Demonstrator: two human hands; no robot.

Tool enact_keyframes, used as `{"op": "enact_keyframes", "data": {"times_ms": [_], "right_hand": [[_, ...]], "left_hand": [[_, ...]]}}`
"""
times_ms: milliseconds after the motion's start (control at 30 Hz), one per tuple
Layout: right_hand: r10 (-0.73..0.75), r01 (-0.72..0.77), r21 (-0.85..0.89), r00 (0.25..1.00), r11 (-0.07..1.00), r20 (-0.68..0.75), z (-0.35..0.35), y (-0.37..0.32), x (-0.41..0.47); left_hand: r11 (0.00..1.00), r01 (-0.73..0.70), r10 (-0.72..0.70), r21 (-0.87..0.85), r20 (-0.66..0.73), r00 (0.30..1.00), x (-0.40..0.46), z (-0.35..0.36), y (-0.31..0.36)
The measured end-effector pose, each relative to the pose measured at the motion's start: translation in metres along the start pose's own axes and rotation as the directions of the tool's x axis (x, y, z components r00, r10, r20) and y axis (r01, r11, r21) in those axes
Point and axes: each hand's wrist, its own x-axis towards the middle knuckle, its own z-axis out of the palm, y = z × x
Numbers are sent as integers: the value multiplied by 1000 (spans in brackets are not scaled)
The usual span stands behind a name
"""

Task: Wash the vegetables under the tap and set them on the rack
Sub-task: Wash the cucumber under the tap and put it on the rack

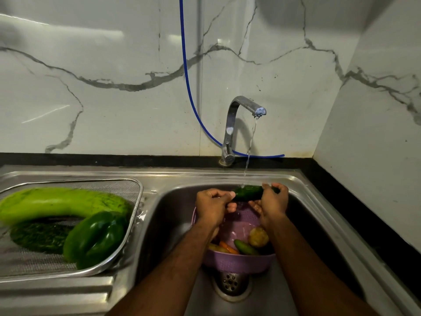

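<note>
Hands (pixel 241 205) grip smooth cucumber (pixel 248 193).

A blue hose (pixel 187 71) runs down the white marble-veined wall (pixel 114 65) in front of me and curves behind the faucet's base to end on the black tabletop (pixel 355 185) edging at the right. Below me, a round perforated drain strainer (pixel 230 284) sits in the basin floor. The marble wall turns a corner at my right.

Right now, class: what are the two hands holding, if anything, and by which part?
A dark green cucumber, gripped at its two ends: left hand on one, right hand on the other.
</note>
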Motion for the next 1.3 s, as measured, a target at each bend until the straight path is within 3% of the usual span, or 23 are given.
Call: {"op": "enact_keyframes", "data": {"times_ms": [100,300,400,533,733,833,967,1100,1200,1300], "right_hand": [[20,-20,64,1000,998,9,0,-1,0],[64,-119,261,976,958,209,-2,-8,-7],[66,-138,241,957,961,284,3,-8,-14],[44,-89,131,949,987,314,11,-4,-21],[58,-68,19,938,998,342,12,7,-24],[58,-40,-50,900,998,432,17,16,-33],[84,-32,-124,892,992,445,26,26,-36],[22,22,-101,909,995,417,22,18,-31],[72,-65,-32,923,997,378,16,10,-25],[104,-153,102,918,983,382,12,3,-24]], "left_hand": [[990,73,-65,-118,69,995,-1,-1,2],[917,258,-188,-304,242,952,-4,0,9],[929,321,-257,-184,304,918,-8,4,9],[974,210,-226,84,313,923,-10,7,-2],[942,-82,-5,327,256,967,-11,12,-4],[905,-156,49,396,269,962,-10,7,-5],[863,-206,121,461,207,971,-5,-2,-5],[938,-57,-21,341,221,975,-7,-1,-4],[986,118,-144,114,256,956,-13,3,4],[976,210,-219,63,256,942,-9,5,4]]}}
